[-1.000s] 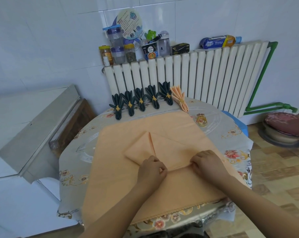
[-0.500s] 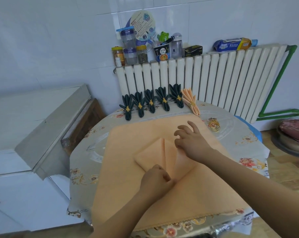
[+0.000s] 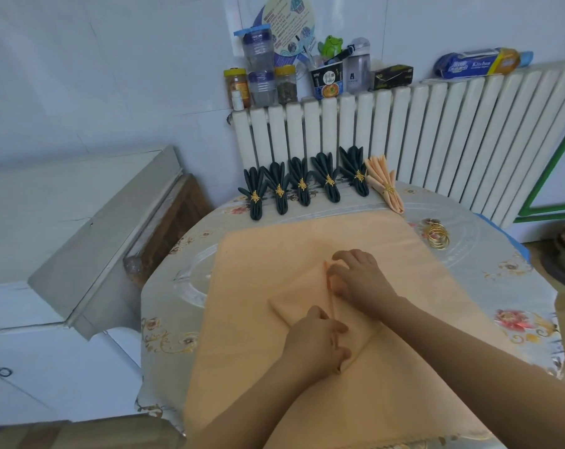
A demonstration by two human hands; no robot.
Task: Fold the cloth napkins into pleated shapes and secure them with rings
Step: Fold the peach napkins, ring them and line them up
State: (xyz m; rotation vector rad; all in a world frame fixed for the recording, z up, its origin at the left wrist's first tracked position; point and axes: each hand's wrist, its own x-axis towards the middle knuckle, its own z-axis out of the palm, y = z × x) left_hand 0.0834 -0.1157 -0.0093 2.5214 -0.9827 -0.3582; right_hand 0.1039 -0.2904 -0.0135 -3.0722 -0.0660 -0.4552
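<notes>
Both hands work the folded napkin (image 3: 295, 298), which lies on a larger peach cloth (image 3: 252, 351) spread over the table (image 3: 174, 322). Left hand (image 3: 316, 343): fingers curled, pinching the near end of a raised pleat ridge at the napkin's near corner. Right hand (image 3: 360, 280): fingers bent, tips on the far end of the same ridge, pressing/pinching the fold; exact hold can't be told, as the fingertips are partly hidden. Ridge runs between the 2 hands, approx. away from the person.

Remaining items, L to R, all ref. the napkin:
- White cabinet (image 3: 64, 241), well left, off the table.
- 5 dark green napkins (image 3: 302, 186), pleated & ringed, in a row beyond it at the table's far edge.
- 1 peach ringed napkin (image 3: 383, 183), just right of that row.
- Gold rings (image 3: 438, 236), loose pile, beyond & to the right, clear of the peach cloth.
- Radiator (image 3: 436, 144) behind the table, w/ jars & packets on top.
</notes>
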